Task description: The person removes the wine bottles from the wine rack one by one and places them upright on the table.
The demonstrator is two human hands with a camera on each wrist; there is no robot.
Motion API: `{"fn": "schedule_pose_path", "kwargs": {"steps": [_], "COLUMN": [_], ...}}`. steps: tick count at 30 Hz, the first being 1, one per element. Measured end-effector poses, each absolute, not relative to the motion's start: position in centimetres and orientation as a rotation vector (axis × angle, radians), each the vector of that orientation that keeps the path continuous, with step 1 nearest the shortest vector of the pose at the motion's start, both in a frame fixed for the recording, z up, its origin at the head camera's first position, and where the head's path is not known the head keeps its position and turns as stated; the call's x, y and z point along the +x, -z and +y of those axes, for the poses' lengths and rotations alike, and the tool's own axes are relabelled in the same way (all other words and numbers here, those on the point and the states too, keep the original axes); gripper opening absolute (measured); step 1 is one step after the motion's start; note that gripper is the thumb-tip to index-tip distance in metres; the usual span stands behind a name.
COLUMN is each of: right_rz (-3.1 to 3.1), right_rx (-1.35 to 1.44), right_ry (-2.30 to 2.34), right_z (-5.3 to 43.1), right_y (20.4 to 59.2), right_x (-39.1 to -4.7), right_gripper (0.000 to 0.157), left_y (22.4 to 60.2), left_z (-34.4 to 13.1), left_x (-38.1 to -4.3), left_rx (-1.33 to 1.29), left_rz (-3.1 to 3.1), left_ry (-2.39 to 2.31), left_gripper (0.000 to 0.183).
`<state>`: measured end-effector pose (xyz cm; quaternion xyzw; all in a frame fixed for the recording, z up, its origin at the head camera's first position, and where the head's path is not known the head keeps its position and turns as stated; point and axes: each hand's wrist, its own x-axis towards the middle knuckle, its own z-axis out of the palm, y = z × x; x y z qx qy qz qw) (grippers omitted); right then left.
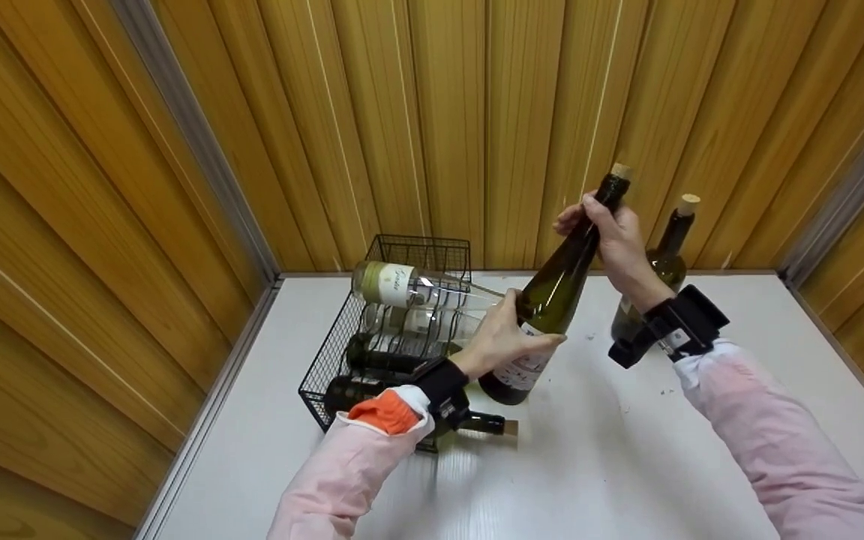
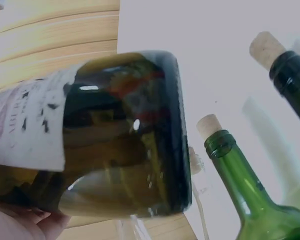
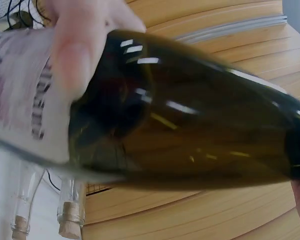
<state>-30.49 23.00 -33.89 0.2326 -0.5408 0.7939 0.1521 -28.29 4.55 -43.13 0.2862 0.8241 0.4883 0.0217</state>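
A dark green wine bottle (image 1: pixel 563 281) with a cork and a pale label is held tilted, its neck up to the right and its base down to the left. My left hand (image 1: pixel 498 339) holds it around the body, with the thumb across the label's upper edge. At the neck, just below the cork, my right hand (image 1: pixel 618 236) grips it. The bottle's base (image 2: pixel 177 135) shows large in the left wrist view. In the right wrist view, the shoulder (image 3: pixel 205 115) fills the middle, with the left thumb (image 3: pixel 72 70) over the label.
To the left, a black wire rack (image 1: pixel 319 360) holds several corked bottles on their sides, including a clear one with a white label (image 1: pixel 396 285). Behind my right wrist stands another dark corked bottle (image 1: pixel 670 259). Wood-patterned walls (image 1: pixel 447 135) enclose the white table (image 1: pixel 589 465).
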Motion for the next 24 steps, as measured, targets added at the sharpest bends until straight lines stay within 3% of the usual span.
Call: {"fn": "schedule_pose_path", "kwargs": {"steps": [8, 16, 21, 24], "right_rz": [-1.473, -1.616, -1.732, -1.76], "right_rx": [0.679, 0.671, 0.637, 0.571], "right_ry": [-2.3, -2.164, -2.101, -2.072], "right_z": [21.9, 21.9, 23.1, 24.2], "right_y": [34.2, 34.9, 35.8, 36.3], "right_x": [-30.4, -30.2, -29.6, -29.2], "right_gripper": [0.008, 0.013, 0.009, 0.006], "left_y": [43.7, 43.1, 42.6, 42.6], "left_z": [4.9, 5.0, 4.6, 4.1], "left_x": [-28.0, -27.9, -28.1, -28.3], "left_rx": [0.864, 0.916, 0.998, 1.022], "left_rz": [2.487, 2.513, 2.671, 2.717], "left_ry": [-1.531, -1.205, -0.978, -0.93], "left_gripper": [0.067, 0.075, 0.072, 0.061]}}
